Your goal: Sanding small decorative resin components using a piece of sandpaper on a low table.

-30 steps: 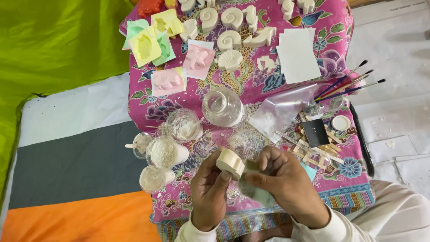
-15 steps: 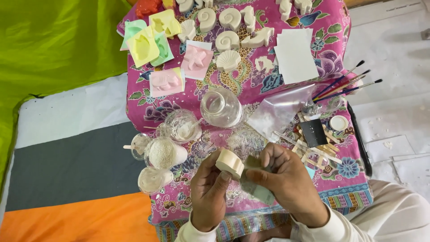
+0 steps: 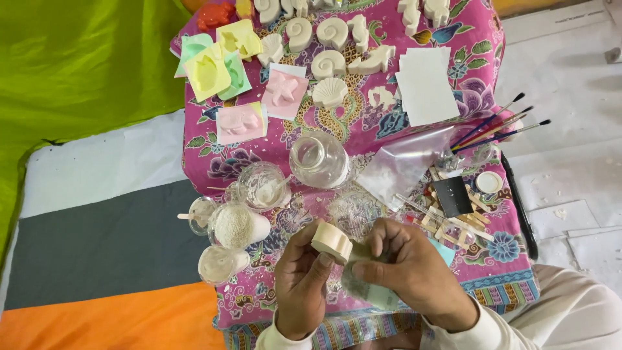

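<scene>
My left hand (image 3: 301, 279) pinches a cream plaster cast (image 3: 332, 242) w/ thumb & fingers closed on it, over the near edge of the pink cloth (image 3: 363, 133). Right hand (image 3: 408, 269) presses a grey-green sanding pad (image 3: 369, 291) vs the cast, fingers curled tight. Plaster-filled cups (image 3: 236, 225) just left.

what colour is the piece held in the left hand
Cream-white; the plaster piece in the left hand shows best in the head view.

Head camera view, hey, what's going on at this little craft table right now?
A person holds a small white plaster cast in the left hand, while the right hand presses a greyish sheet against it. Pastel moulds, more white shell casts, plastic cups and paintbrushes lie on the pink patterned cloth.
</scene>
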